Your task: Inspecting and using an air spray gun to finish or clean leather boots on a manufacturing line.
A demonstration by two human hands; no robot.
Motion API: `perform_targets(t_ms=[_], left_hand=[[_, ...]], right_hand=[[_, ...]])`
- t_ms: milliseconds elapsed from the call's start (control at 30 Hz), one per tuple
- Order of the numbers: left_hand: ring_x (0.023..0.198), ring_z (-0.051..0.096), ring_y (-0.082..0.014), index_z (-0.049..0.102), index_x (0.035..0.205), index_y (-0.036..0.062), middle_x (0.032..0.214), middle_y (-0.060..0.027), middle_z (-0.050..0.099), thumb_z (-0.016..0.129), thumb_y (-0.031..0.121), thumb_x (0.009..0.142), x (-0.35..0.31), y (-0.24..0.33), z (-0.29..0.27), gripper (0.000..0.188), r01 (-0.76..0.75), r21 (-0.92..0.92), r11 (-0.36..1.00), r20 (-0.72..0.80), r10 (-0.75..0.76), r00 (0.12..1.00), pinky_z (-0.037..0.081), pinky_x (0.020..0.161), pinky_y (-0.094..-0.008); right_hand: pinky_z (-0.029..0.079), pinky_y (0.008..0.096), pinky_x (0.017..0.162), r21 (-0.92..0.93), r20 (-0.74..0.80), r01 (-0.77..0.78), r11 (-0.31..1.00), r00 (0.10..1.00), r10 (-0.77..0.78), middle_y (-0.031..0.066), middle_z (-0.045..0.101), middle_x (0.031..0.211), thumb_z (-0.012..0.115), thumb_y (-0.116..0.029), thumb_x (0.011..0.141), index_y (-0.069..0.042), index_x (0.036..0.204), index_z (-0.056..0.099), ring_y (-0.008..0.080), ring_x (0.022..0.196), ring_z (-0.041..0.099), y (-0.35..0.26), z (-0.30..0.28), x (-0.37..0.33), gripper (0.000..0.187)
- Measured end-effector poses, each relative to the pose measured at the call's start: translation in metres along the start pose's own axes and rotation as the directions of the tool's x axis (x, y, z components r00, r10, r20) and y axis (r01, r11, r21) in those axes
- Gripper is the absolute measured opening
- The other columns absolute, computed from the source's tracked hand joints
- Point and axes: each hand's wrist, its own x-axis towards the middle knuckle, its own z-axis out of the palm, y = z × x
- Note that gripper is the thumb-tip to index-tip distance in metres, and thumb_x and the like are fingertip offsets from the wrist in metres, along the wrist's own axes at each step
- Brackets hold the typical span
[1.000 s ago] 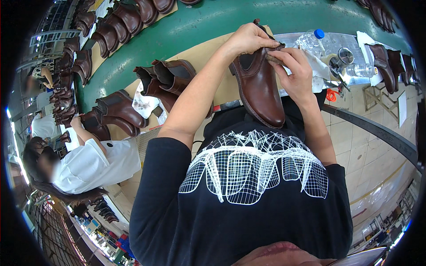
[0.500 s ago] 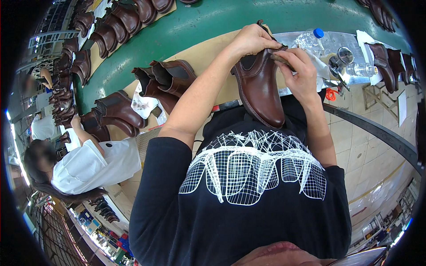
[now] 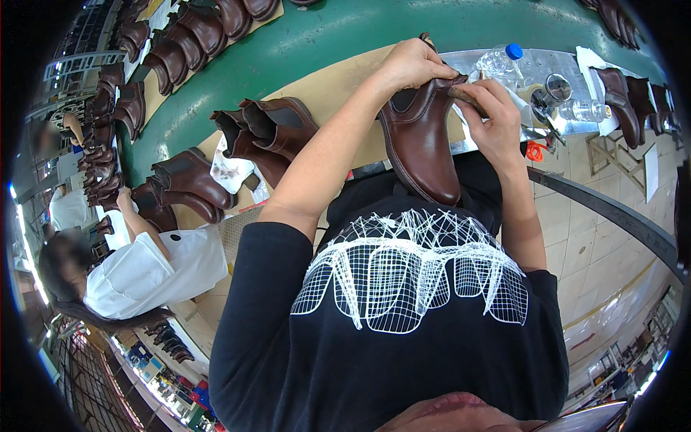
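A brown leather ankle boot with a dark elastic side panel rests toe toward me, at the edge of the bench against my lap. My left hand grips the boot's top edge, fingers closed on the collar. Beside the collar, my right hand is closed in a pinch. A slender brownish thing seems to lie between its fingers, too small to name. Just left of my left forearm stand more brown boots, next to a stained white cloth.
On the metal plate at right are a blue-capped clear bottle, a round metal-rimmed container and a second clear bottle. Boots stand beyond them. Rows of boots line the green bench. A white-shirted person works at left.
My right hand has shifted slightly right and down, a little away from the boot's collar. My left hand keeps its grip, and the boot has hardly moved.
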Motion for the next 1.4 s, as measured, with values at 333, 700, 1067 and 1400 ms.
perform_targets(t_ms=[333,700,1067,1400], left_hand=[[0.043,0.04,-0.0049,0.078,0.077,0.0043,0.054,0.0033,0.054,0.084,0.033,0.077,0.007,-0.008,0.006,0.029,0.027,-0.047,0.999,0.032,-0.026,0.999,0.027,0.039,-0.0232],[0.044,0.042,-0.0055,0.079,0.081,0.0045,0.054,0.0026,0.055,0.084,0.031,0.076,0.013,-0.012,0.012,0.028,0.031,-0.086,0.996,0.032,-0.029,0.999,0.028,0.04,-0.0232],[0.051,0.056,-0.0105,0.078,0.077,0.0032,0.06,-0.0044,0.065,0.084,0.03,0.072,0.017,-0.011,0.016,0.028,0.044,-0.049,0.998,0.029,-0.043,0.999,0.045,0.05,-0.0278],[0.05,0.055,-0.0099,0.078,0.079,0.0018,0.061,-0.0047,0.065,0.084,0.027,0.071,0.019,-0.017,0.016,0.027,0.079,-0.084,0.993,0.025,-0.077,0.997,0.044,0.048,-0.0276]], right_hand=[[0.053,0.0343,0.071,-0.01,-0.033,0.057,0.998,0.998,-0.057,0.0094,0.066,0.092,0.074,0.001,0.076,-0.005,0.1,0.072,0.0262,0.083,0.065,0.0,0.011,0.0,0.025],[0.053,0.0352,0.071,0.035,-0.076,0.066,0.997,0.995,-0.063,0.0103,0.066,0.092,0.074,0.0,0.077,-0.006,0.102,0.072,0.0266,0.085,0.066,0.003,0.016,-0.002,0.026],[0.052,0.0343,0.065,0.071,-0.093,-0.017,0.997,0.995,0.023,0.0099,0.065,0.092,0.074,0.001,0.077,-0.006,0.101,0.072,0.025,0.081,0.065,0.005,0.01,-0.005,0.025],[0.052,0.0352,0.067,0.023,-0.05,-0.062,0.998,0.997,0.063,0.0097,0.065,0.093,0.074,0.0,0.077,-0.007,0.101,0.073,0.0259,0.082,0.065,0.007,-0.003,-0.008,0.025]])
